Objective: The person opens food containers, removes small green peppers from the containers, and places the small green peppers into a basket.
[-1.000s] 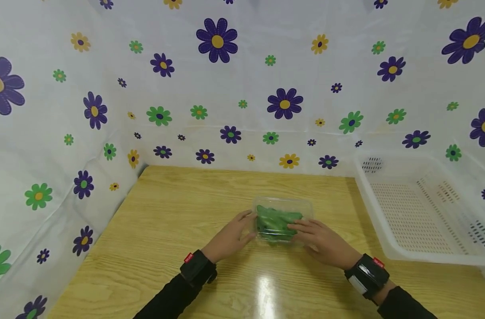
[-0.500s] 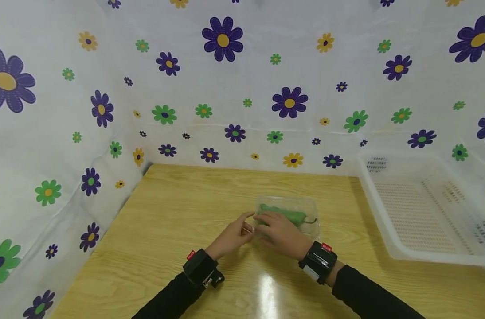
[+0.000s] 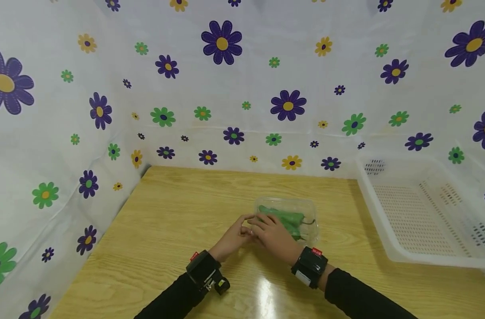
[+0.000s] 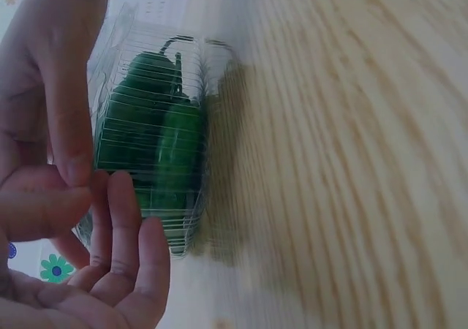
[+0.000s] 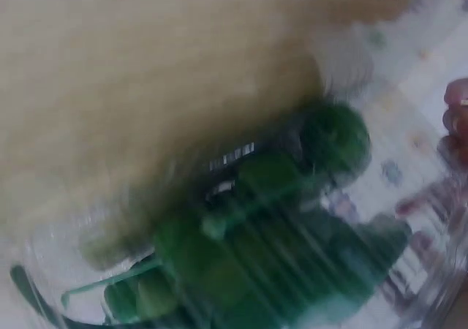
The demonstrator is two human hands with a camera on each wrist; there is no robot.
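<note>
A clear plastic box with several green peppers inside lies on the table. Both hands meet at the box's left end. My left hand is beside that end; in the left wrist view, its fingers are loosely bent against the ribbed wall, the thumb apart from them. From above, my right hand reaches over the near left corner, its bent fingers close to the left fingertips. Whether the right fingers pinch the box's edge is hidden. The right wrist view is blurred, with green peppers behind clear plastic.
A white perforated plastic basket stands on the right of the wooden table. A white cloth printed with flowers hangs behind the table and along its left side.
My right hand has moved left from the box's right side to its left end, beside my left hand. More of the peppers and their stems now shows. The box has barely moved.
</note>
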